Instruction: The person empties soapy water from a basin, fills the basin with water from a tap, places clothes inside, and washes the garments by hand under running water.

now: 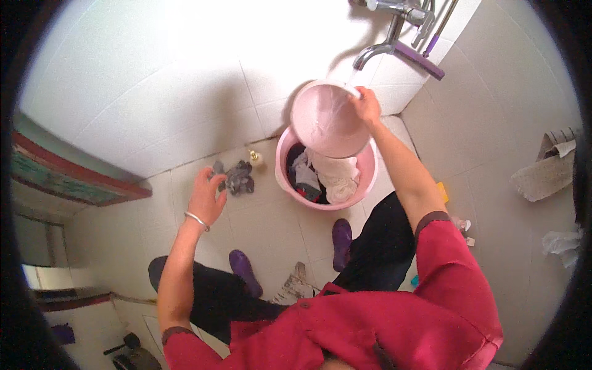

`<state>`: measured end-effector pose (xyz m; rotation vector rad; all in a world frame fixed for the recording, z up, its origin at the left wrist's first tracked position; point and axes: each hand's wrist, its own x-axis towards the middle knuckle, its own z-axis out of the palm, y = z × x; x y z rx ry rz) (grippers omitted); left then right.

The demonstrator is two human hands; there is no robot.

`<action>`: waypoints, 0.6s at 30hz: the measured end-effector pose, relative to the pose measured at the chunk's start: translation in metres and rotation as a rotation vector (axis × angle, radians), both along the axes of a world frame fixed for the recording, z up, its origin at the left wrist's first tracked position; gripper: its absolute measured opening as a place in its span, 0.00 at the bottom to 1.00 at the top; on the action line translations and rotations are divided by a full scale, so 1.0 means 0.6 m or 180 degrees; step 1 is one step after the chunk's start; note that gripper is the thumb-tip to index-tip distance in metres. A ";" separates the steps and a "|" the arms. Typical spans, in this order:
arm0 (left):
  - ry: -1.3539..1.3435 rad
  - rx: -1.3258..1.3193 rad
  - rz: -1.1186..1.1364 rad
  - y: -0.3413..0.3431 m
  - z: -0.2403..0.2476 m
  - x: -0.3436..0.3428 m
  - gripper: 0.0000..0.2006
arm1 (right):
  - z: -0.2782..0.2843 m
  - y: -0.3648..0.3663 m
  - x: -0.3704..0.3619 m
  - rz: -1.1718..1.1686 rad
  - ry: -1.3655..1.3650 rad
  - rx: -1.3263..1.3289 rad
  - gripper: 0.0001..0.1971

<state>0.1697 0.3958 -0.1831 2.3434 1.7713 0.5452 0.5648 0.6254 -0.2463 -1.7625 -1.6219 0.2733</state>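
My right hand [368,106] grips the rim of a light pink basin [320,114], which is tilted under the metal faucet [372,54]. Water runs from the spout into it. Below, partly covered by this basin, a larger pink tub [285,183] stands on the floor. Inside the tub lie a white cloth [338,176], a grey garment [304,172] and dark clothing. My left hand [206,196], with a bracelet at the wrist, is held out with its fingers apart and nothing visible in them. It is nearest to a crumpled dark grey cloth [239,179] on the floor.
A small bottle with a gold-coloured top [254,158] stands between the grey cloth and the tub. A purple-edged squeegee [419,60] leans by the faucet. My purple shoes [245,272] are on the tiles, with a stained cloth [296,287] between them. A beige cloth [542,179] hangs far right.
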 end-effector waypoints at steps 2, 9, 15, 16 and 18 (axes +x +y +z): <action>-0.0082 -0.0367 0.0061 0.006 0.000 0.014 0.18 | -0.015 0.016 -0.002 0.0099 0.0266 0.0135 0.17; 0.0136 -0.0556 -0.0465 0.001 0.008 0.011 0.17 | 0.024 0.018 -0.071 0.0450 -0.0306 0.0347 0.09; 0.0161 -0.0862 -0.0366 -0.006 0.007 -0.019 0.18 | 0.029 0.019 0.000 0.0393 -0.1644 0.1366 0.03; 0.0084 -0.0954 -0.0335 -0.010 0.008 -0.020 0.18 | 0.031 0.018 0.010 0.0253 -0.1751 0.1534 0.03; 0.0103 -0.0965 -0.0432 -0.011 0.002 -0.025 0.18 | 0.037 0.009 0.027 0.0187 -0.1757 0.1533 0.03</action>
